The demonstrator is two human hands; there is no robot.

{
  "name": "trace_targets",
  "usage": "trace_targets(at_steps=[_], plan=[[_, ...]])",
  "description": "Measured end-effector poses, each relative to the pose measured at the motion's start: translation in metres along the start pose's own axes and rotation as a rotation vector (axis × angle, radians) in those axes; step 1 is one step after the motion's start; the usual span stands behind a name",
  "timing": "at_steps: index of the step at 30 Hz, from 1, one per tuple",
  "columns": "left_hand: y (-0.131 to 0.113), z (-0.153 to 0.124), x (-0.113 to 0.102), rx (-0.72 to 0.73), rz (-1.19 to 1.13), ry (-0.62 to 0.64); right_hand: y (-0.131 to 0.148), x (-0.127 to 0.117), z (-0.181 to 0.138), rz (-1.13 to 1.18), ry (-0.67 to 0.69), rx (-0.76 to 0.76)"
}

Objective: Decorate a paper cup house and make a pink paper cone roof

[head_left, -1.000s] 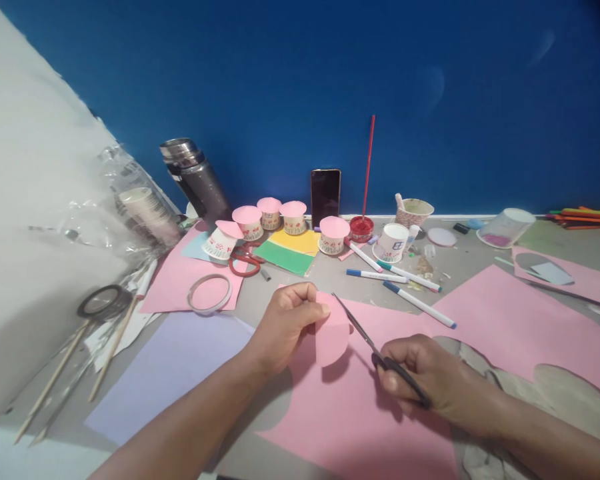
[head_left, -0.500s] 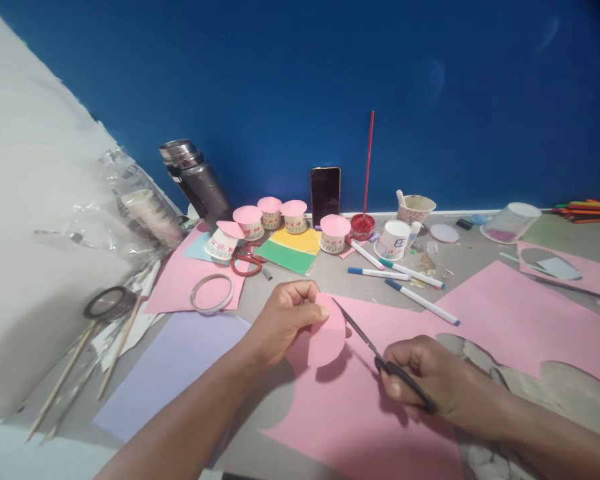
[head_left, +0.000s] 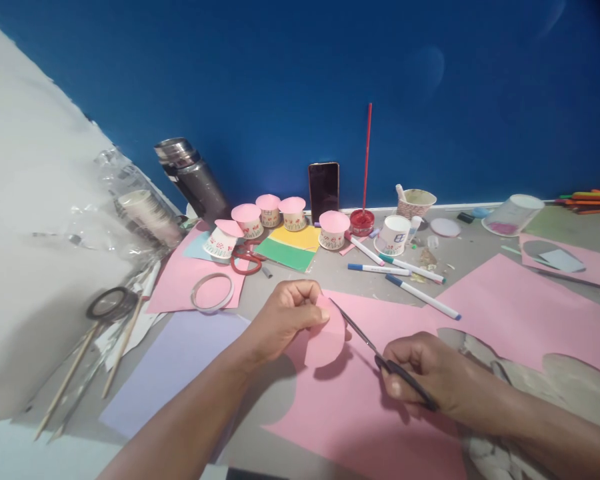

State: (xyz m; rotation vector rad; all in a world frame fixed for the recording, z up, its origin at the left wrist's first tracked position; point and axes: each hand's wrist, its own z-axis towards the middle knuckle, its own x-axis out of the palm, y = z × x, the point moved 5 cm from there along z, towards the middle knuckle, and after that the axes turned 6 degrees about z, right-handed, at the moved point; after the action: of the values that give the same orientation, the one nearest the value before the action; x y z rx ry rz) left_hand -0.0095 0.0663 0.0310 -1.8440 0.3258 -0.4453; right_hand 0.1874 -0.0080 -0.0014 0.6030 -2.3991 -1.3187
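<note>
My left hand point(head_left: 285, 317) pinches a small pink paper circle point(head_left: 327, 337) and holds it just above the large pink sheet point(head_left: 360, 407). My right hand point(head_left: 425, 380) grips black-handled scissors point(head_left: 375, 350). Their thin blades point up and left, with the tip at the circle's upper right edge. The large sheet under both hands has rounded pieces cut out of its left and right sides.
Several small paper cups with pink paper lids point(head_left: 293, 215) stand at the back near a phone point(head_left: 323, 190), a steel flask point(head_left: 193, 180) and a red paint pot point(head_left: 362, 221). Markers point(head_left: 420, 297), red scissors point(head_left: 245, 261), a tape roll point(head_left: 211, 292) and coloured sheets lie around. Wooden sticks point(head_left: 80, 373) lie left.
The view has shifted slightly. My left hand has turned the pink circle a little lower, while the scissors stay at its edge.
</note>
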Motion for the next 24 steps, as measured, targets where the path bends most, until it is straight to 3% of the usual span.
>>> trace_targets(at_steps=[6, 12, 17, 24], plan=[[0.002, 0.001, -0.001, 0.003, 0.028, 0.096, 0.001, -0.001, -0.001, -0.018, -0.010, 0.009], [0.008, 0.007, 0.001, 0.066, 0.052, 0.061, 0.003, -0.012, 0.005, 0.045, -0.179, -0.097], [0.020, 0.007, 0.008, -0.036, 0.000, -0.035, 0.003, -0.013, 0.009, 0.206, -0.196, -0.159], [0.029, 0.008, 0.027, -0.096, -0.134, 0.042, 0.011, -0.015, 0.009, 0.218, -0.258, -0.215]])
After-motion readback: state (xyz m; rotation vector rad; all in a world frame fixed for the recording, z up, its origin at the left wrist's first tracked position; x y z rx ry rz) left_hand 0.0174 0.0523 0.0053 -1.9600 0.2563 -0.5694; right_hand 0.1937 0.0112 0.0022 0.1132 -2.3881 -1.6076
